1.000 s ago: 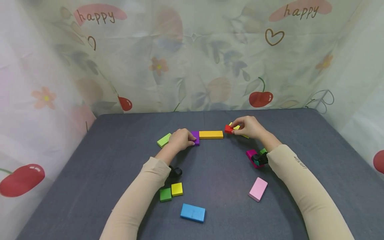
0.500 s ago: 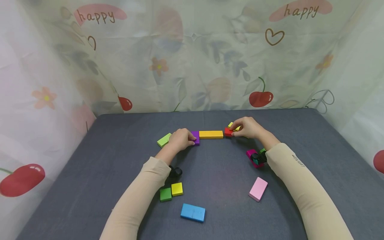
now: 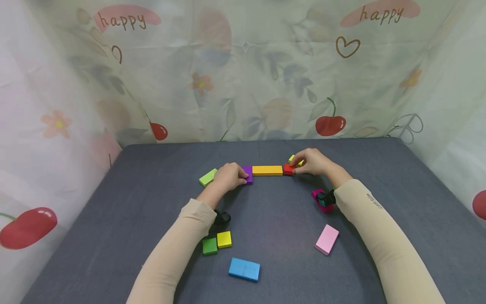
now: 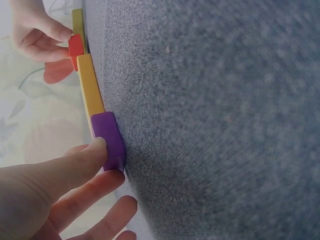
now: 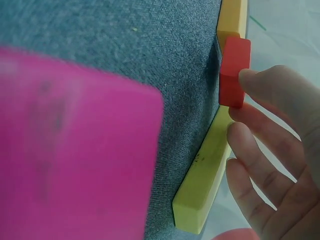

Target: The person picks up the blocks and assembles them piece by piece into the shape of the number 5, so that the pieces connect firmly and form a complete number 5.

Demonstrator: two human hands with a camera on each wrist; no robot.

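Near bench (image 3: 114,236): blue block (image 3: 244,269), pink block (image 3: 326,239), untouched. Farther: left hand (image 3: 227,176) pinched purple block (image 3: 248,173); right hand (image 3: 313,162) pinched red block (image 3: 289,169), both abutting orange bar (image 3: 267,170). Blocks probably light, rigid, smooth; best gripped across side faces.

The curtain (image 3: 243,71) reads "happy" on two pink patches (image 3: 127,17), and the right sleeve (image 3: 376,223) bears small unreadable lettering.

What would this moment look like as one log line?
left hand: holds purple block | right hand: pinches red block against orange bar | row: purple-orange-red
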